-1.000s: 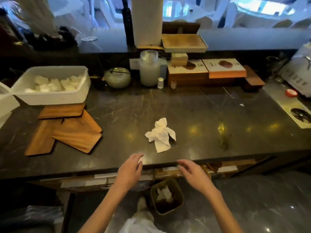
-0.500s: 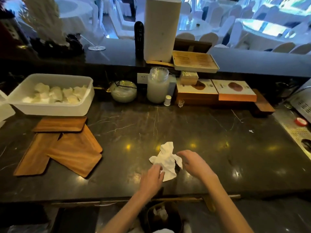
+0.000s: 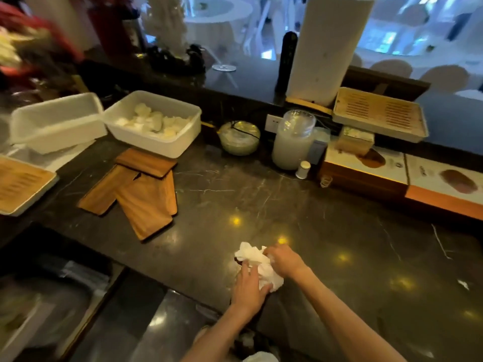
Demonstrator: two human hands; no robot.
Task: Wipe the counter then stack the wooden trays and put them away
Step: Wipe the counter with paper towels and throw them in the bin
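- Sitting at the far left edge: a slatted tray in a pale frame, partly cut off by the picture border.
- Resting behind it, an empty white tub, tilted and touching a second white tub holding pale rounded pieces.
- Lying on the dark marble counter just in front of the second tub: the wooden trays, loosely fanned and overlapping, not yet stacked; one darker tray tucked partly under the tub's front edge.
- Standing further right against the back ledge: a round glass bowl, then a cloudy lidded jar with a small white bottle just beside its base.
- Pressing down near the front edge of the counter: the left hand, fingers curled over the near side of a crumpled white paper towel, gripping it.
- Closing on the far side of the same towel: the right hand, fingers bunched into the paper, so both hands holding the one wad against the counter.
- Rising behind on the upper ledge: a tall paper towel roll, with another slatted tray sitting just to its right.
- Lining the back right: flat boxes with brown ovals printed on top.
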